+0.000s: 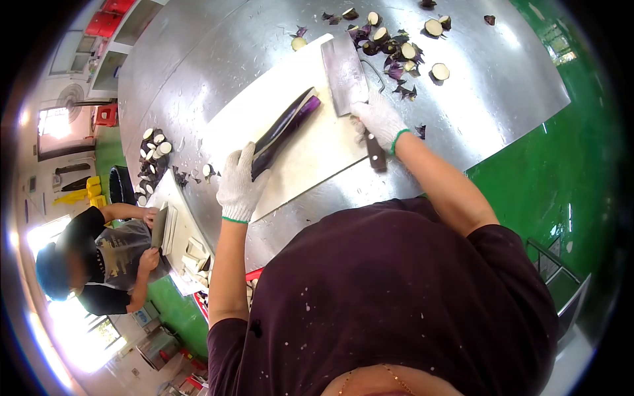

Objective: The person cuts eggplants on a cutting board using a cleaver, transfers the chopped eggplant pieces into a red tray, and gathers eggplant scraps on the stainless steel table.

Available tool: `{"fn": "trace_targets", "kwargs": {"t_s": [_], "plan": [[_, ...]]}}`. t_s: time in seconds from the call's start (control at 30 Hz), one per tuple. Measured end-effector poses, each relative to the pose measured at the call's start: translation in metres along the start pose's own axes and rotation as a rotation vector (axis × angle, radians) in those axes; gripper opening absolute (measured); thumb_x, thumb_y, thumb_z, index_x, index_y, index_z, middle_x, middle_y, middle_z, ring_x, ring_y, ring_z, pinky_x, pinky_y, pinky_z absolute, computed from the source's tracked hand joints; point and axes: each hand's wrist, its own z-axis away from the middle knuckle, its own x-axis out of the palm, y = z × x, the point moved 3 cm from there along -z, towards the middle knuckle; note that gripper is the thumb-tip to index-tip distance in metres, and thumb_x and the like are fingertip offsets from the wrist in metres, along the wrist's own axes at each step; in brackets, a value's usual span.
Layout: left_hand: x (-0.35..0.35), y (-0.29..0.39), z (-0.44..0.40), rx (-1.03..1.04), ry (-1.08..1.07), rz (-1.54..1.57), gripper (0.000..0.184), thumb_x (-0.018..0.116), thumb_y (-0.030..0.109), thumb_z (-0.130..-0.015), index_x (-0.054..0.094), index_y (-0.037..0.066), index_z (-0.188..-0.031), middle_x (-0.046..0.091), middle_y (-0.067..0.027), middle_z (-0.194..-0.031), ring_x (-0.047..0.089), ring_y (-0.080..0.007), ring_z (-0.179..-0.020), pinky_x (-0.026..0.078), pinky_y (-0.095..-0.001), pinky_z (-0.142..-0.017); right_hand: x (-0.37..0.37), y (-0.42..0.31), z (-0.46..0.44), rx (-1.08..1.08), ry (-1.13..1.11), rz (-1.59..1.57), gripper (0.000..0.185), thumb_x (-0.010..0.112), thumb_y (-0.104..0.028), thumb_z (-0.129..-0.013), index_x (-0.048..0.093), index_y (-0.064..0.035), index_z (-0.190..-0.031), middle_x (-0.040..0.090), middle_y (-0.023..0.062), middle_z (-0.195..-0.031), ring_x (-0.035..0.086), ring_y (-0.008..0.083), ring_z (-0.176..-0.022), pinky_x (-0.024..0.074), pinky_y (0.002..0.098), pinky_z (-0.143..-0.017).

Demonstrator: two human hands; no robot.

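Observation:
On a pale cutting board (330, 155) lies a long dark purple eggplant (285, 132), seemingly split lengthwise, with a strip of pale flesh showing near its far end. My left hand (239, 183), in a white knitted glove with a green cuff, is closed around the near end of the eggplant. A broad-bladed cleaver (345, 76) is in my right hand (378, 119), gloved the same way. Its blade points away from me over the board's right edge, apart from the eggplant. The dark handle sticks out below my fingers.
Cut eggplant ends (386, 49) are scattered on the metal table (198, 59) beyond the cleaver. More eggplant ends (153, 155) are piled at the left. A co-worker (115, 254) cuts at another board (178, 224) there. The floor (522, 178) is green.

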Motion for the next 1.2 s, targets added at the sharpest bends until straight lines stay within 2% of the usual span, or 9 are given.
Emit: {"fn": "trace_targets", "kwargs": {"t_s": [0.2,0.27,0.37,0.47,0.57,0.6,0.73,1.17,1.2], "plan": [[0.002,0.011,-0.009,0.008,0.136,0.008,0.081,0.085,0.021,-0.075,0.050,0.009,-0.147,0.056,-0.0228,-0.129,0.058,-0.0395,-0.117,0.050,-0.0455,-0.099,-0.006,-0.036,-0.002,-0.184,-0.182,0.936,0.034,0.053,-0.022,-0.090,0.056,0.0076,-0.107,0.068,0.0246,-0.087,0.070,0.0338,-0.071,0.0577,0.0453,-0.063],[0.009,0.002,-0.007,0.041,0.328,0.006,0.083,0.086,0.021,-0.073,0.050,0.008,-0.147,0.056,-0.0237,-0.130,0.057,-0.0408,-0.118,0.049,-0.0460,-0.101,-0.003,-0.041,-0.001,-0.210,-0.191,1.147,0.045,0.051,-0.033,-0.093,0.055,0.0077,-0.112,0.067,0.0312,-0.104,0.066,0.0475,-0.098,0.0525,0.0520,-0.086],[0.015,-0.002,-0.007,0.082,0.437,-0.005,0.085,0.085,0.025,-0.074,0.049,0.007,-0.149,0.058,-0.0228,-0.128,0.059,-0.0408,-0.116,0.048,-0.0452,-0.103,0.007,-0.049,0.010,-0.366,-0.195,1.168,0.037,0.052,-0.022,-0.091,0.059,0.0082,-0.110,0.070,0.0276,-0.090,0.073,0.0393,-0.073,0.0590,0.0483,-0.072],[0.012,-0.005,-0.011,-0.069,0.082,-0.042,0.080,0.082,0.033,-0.076,0.051,0.009,-0.146,0.062,-0.0207,-0.124,0.061,-0.0373,-0.114,0.051,-0.0444,-0.099,0.005,-0.033,-0.007,-0.468,-0.116,1.254,0.037,0.053,-0.022,-0.089,0.059,0.0088,-0.108,0.069,0.0284,-0.090,0.072,0.0413,-0.074,0.0585,0.0477,-0.078],[-0.020,0.033,-0.029,-0.193,-0.208,-0.249,0.077,0.082,0.036,-0.074,0.056,0.006,-0.141,0.064,-0.0183,-0.126,0.065,-0.0324,-0.112,0.052,-0.0465,-0.098,0.003,-0.053,0.008,-0.160,-0.176,0.961,0.037,0.054,-0.022,-0.085,0.060,0.0092,-0.103,0.069,0.0281,-0.084,0.071,0.0375,-0.067,0.0593,0.0456,-0.071],[-0.023,0.042,-0.032,-0.174,-0.253,-0.307,0.076,0.081,0.035,-0.072,0.057,0.010,-0.139,0.063,-0.0198,-0.123,0.064,-0.0341,-0.110,0.053,-0.0468,-0.094,0.000,-0.049,0.004,-0.053,-0.222,0.794,0.033,0.056,-0.021,-0.082,0.060,0.0086,-0.096,0.065,0.0216,-0.072,0.067,0.0302,-0.059,0.0594,0.0436,-0.058],[-0.004,0.039,-0.035,-0.154,-0.231,-0.338,0.079,0.080,0.032,-0.072,0.051,0.010,-0.142,0.060,-0.0222,-0.120,0.060,-0.0407,-0.109,0.053,-0.0489,-0.094,-0.007,-0.031,0.000,0.077,-0.234,0.441,0.022,0.061,-0.016,-0.081,0.059,0.0047,-0.089,0.057,0.0087,-0.067,0.057,0.0182,-0.051,0.0563,0.0386,-0.043],[0.018,0.061,-0.079,-0.133,-0.346,-0.244,0.080,0.065,0.047,-0.090,0.036,0.004,-0.150,0.063,-0.0253,-0.129,0.067,-0.0420,-0.110,0.055,-0.0513,-0.092,-0.007,-0.012,-0.019,0.061,-0.175,0.009,0.029,0.067,-0.013,-0.085,0.051,0.0013,-0.104,0.054,0.0071,-0.073,0.055,0.0148,-0.052,0.0576,0.0350,-0.044],[0.020,0.070,-0.083,-0.127,-0.283,-0.241,0.068,0.067,0.044,-0.091,0.045,0.004,-0.141,0.065,-0.0238,-0.124,0.067,-0.0396,-0.111,0.056,-0.0500,-0.091,-0.007,-0.011,-0.019,0.061,-0.185,-0.015,0.029,0.067,-0.013,-0.085,0.051,0.0012,-0.104,0.054,0.0072,-0.074,0.055,0.0148,-0.052,0.0577,0.0352,-0.044]]}}
